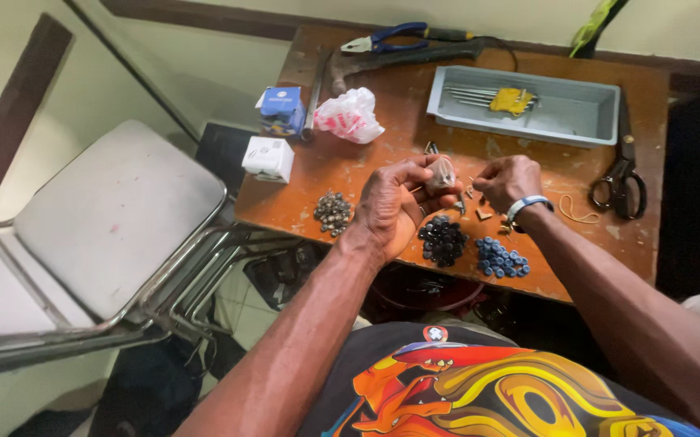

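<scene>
Left hand (394, 204) cupped palm-up over the surface (366, 174), fingers curled around a small clear bag (443, 172) pinched at the fingertips. Right hand (507, 180) just beside it, knuckles up, fingers bunched together near the bag's mouth — whether anything sits between them, cannot tell. A light blue wristband (528, 205) on the right wrist.

Directly under the left palm, a heap of black buttons (443, 239); next to that, below the right wrist, a heap of blue buttons (501, 258). Left of the left hand, a smaller pile of grey metal pieces (333, 212). Between the two hands and just below, a few small brass bits (483, 214) scattered on the wood. Right of the right hand, a loose rubber band (578, 212), then black scissors (623, 174) further out.

Beyond the hands, a grey tray (576, 113) holding thin metal rods (473, 97) and a yellow lump (511, 100). Beyond the left hand, a knotted white plastic bag (348, 116), a blue box (282, 109) and a white box (268, 157) at the edge. At the far edge — blue-handled pliers (386, 38) and a hammer (398, 58). Well off to the left, a metal chair (111, 218) with a pale seat.
</scene>
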